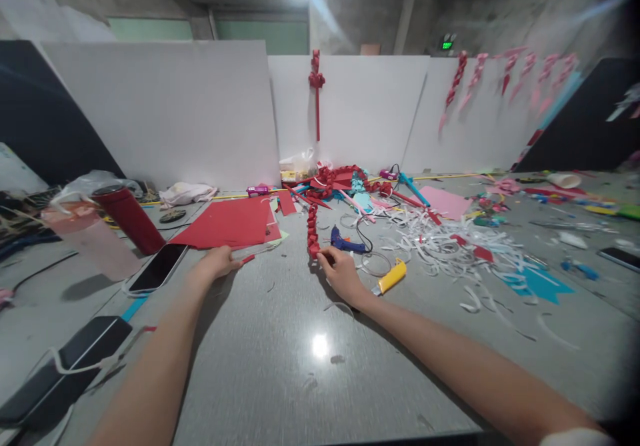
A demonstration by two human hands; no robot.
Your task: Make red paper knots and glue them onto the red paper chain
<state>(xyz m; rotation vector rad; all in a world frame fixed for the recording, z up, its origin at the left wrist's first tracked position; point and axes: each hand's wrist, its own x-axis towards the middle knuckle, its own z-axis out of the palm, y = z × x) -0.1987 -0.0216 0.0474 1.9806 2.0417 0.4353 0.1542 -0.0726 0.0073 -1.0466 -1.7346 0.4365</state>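
Note:
A twisted red paper chain (313,226) runs up and away from my right hand (343,274), whose thumb and forefinger pinch its lower end. My left hand (215,264) is low over the table beside the red paper sheets (227,223). Its curled fingers close on a small red strip (248,259), whose end sticks out to the right. Just beyond my right hand lies a blue glue gun (347,241) with a black cord. A yellow utility knife (391,277) rests to the right of that hand.
At left stand a red tumbler (129,219) and a pink bottle (93,236), near a phone (157,269) and a black power bank (65,373). White paper scraps (440,239) spread at right. A red paper ornament (317,93) hangs on the white board (365,113).

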